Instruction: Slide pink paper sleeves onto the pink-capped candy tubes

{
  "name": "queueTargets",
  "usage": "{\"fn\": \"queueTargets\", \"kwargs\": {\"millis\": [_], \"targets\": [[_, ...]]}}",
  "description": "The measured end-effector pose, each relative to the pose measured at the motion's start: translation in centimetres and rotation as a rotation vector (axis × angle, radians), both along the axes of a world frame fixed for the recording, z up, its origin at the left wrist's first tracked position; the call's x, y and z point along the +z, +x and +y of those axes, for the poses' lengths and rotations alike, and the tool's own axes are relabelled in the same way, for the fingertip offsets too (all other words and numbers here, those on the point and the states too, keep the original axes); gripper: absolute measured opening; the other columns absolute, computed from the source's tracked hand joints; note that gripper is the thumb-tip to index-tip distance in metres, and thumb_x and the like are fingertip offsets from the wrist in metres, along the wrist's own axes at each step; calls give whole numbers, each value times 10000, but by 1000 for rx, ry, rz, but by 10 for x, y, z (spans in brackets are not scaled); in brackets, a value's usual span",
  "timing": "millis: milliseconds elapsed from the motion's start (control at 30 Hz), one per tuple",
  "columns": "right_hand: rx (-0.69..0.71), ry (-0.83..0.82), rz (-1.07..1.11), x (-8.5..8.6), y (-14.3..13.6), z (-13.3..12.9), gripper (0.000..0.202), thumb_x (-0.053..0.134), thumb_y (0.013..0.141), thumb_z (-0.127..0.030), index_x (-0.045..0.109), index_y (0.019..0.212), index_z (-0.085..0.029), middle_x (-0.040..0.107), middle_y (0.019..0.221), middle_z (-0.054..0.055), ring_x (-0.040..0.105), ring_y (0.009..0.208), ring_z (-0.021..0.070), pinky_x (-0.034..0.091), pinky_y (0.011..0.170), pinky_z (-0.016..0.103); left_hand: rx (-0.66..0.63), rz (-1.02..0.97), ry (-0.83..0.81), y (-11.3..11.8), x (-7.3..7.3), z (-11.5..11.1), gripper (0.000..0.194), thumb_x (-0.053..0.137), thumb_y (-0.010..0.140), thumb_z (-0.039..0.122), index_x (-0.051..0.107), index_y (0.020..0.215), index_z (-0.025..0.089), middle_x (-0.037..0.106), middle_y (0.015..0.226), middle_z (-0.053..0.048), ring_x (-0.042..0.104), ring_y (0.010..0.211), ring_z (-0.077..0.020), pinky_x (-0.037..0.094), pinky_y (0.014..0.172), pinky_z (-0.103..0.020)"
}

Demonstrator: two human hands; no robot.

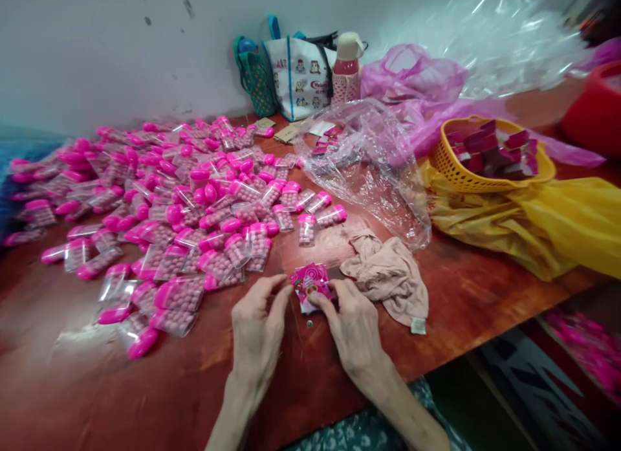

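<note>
A small stack of pink printed labels [310,283] lies on the table between my two hands. My left hand [262,315] is at the stack's left edge, its thumb and fingers drawn together; whether they pinch a label is too small to tell. My right hand [353,321] grips the stack's right side, thumb on top. Just below the stack is a tiny round object [309,323]. A crumpled beige cloth [392,276] lies right of my right hand. Many clear containers with pink caps and pink balls [169,224] are heaped to the left.
A yellow basket [490,179] of dark red packets sits on a yellow bag [533,224] at right. Clear plastic film [373,166] and a pink bag [412,76] lie behind. A white tote [303,79] and bottle [346,69] stand by the wall.
</note>
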State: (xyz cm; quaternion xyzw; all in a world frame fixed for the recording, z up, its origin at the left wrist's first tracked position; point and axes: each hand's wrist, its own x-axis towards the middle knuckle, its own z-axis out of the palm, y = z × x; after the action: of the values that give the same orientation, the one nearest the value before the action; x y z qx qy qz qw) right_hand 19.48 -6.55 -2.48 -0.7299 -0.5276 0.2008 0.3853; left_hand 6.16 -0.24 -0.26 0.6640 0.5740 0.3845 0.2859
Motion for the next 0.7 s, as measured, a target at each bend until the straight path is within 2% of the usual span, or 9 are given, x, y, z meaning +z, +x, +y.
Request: {"fn": "queueTargets", "kwargs": {"millis": [67, 133, 400, 533, 633, 700], "targets": [[3, -51, 21, -7, -5, 6, 132, 524, 876, -271, 581, 799, -179, 600, 747, 27, 567, 670, 167, 401, 636, 269, -15, -80, -118, 0, -12, -11, 178, 644, 728, 259, 689, 893, 208, 681, 803, -32, 597, 690, -187, 438, 664, -270], [-9, -53, 31, -11, -3, 8, 148, 523, 877, -252, 565, 752, -183, 592, 684, 2, 551, 619, 147, 381, 604, 250, -45, -117, -169, 6, -21, -18, 208, 655, 719, 258, 677, 918, 205, 663, 791, -31, 590, 684, -182, 441, 650, -267], [-19, -8, 49, -17, 1, 10, 242, 485, 883, -207, 565, 658, -170, 561, 624, 1, 511, 572, 141, 342, 588, 254, -55, 1, -82, 13, -37, -20, 182, 593, 781, 265, 607, 938, 175, 560, 762, -4, 542, 664, -146, 434, 593, -248], [15, 52, 93, -21, 3, 10, 227, 457, 882, -178, 631, 738, -154, 582, 691, 30, 545, 632, 155, 373, 620, 252, -25, -2, -66, 14, -43, -18, 177, 599, 781, 269, 600, 932, 178, 539, 773, 2, 530, 665, -138, 431, 614, -252], [-47, 113, 138, -20, 9, 10, 218, 434, 885, -172, 646, 869, -123, 596, 826, 74, 566, 736, 169, 396, 677, 253, -13, -11, -77, 16, -46, -18, 190, 609, 775, 285, 595, 937, 186, 534, 749, 9, 525, 647, -135, 432, 602, -248], [-92, 136, 174, -18, 13, 9, 219, 437, 892, -198, 636, 854, -115, 582, 815, 71, 554, 736, 168, 396, 675, 252, 14, -45, -90, 15, -48, -19, 257, 625, 762, 299, 575, 989, 189, 543, 753, 8, 523, 635, -134, 435, 588, -246]]}}
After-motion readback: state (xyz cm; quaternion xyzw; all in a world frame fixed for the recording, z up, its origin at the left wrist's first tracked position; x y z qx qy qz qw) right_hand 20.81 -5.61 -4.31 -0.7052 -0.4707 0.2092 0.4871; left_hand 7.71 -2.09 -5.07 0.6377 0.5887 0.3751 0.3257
